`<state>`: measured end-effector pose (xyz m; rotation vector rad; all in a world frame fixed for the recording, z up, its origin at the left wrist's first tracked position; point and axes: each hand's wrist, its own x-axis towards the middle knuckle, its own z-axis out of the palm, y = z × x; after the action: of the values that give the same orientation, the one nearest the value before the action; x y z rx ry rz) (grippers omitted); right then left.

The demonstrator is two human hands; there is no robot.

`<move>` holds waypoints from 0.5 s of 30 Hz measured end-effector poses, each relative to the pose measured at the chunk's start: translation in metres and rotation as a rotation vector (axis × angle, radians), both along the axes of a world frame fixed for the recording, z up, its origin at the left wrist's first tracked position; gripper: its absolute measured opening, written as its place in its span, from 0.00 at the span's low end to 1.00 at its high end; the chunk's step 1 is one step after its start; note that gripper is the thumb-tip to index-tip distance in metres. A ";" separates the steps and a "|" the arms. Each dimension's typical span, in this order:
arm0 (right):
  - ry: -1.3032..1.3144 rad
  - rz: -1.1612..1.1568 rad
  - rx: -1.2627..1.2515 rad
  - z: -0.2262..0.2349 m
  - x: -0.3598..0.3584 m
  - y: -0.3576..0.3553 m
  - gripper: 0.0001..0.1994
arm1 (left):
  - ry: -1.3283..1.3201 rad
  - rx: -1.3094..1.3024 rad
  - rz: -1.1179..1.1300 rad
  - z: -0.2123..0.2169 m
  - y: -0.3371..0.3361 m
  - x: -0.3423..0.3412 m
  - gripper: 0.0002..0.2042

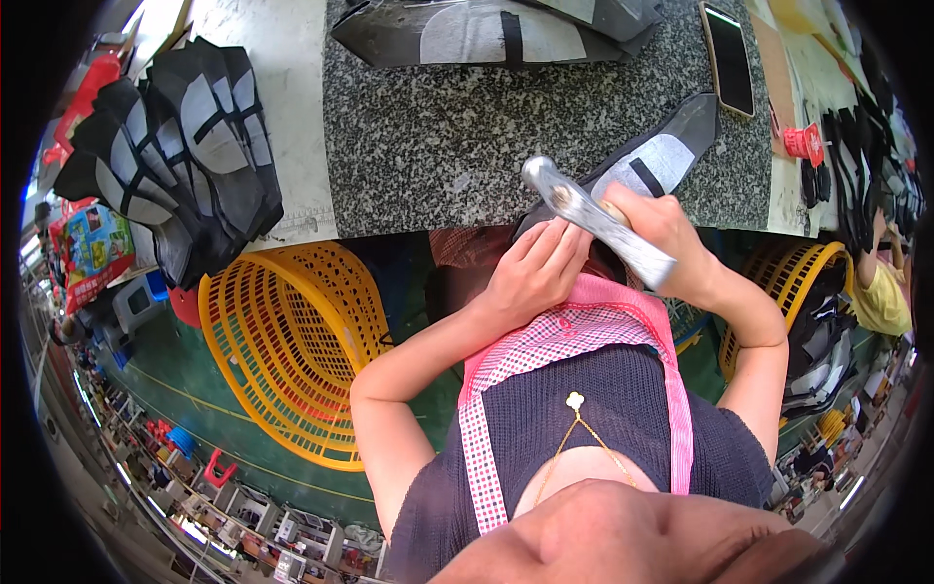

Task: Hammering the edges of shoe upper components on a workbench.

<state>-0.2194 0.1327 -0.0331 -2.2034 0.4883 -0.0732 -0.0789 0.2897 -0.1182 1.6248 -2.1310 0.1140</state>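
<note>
Right grip (666,238): I had it closed round the hammer (608,232) | left grip (535,271): it lay at the dark piece's (678,146) near end; whether it pinched, I couldn't tell | place: the piece lay on the speckled worktop (418,146), its far tip just beside the phone (728,60)
</note>
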 end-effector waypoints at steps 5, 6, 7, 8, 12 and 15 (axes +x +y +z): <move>0.097 0.014 -0.122 -0.028 -0.008 0.003 0.08 | -0.090 -0.151 0.018 -0.008 -0.009 0.001 0.17; 0.027 -0.107 0.039 -0.028 -0.011 -0.001 0.09 | -0.026 -0.085 0.021 -0.004 -0.011 0.006 0.17; -0.036 -0.222 0.210 -0.027 -0.017 -0.003 0.12 | 0.042 -0.017 0.026 0.005 -0.011 0.012 0.18; -0.073 -0.327 0.221 -0.033 -0.034 -0.009 0.15 | 0.204 0.006 0.006 0.014 -0.011 0.025 0.20; -0.372 -0.690 0.378 -0.012 -0.066 -0.040 0.24 | 0.528 -0.073 0.390 0.083 0.011 0.091 0.23; -0.536 -0.879 0.451 -0.004 -0.065 -0.051 0.24 | 0.203 -0.567 0.774 0.103 0.031 0.148 0.17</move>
<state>-0.2840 0.0819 -0.0368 -1.3190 1.0030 -0.8976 0.0695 0.3207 -0.0154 1.8789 -1.0764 0.6871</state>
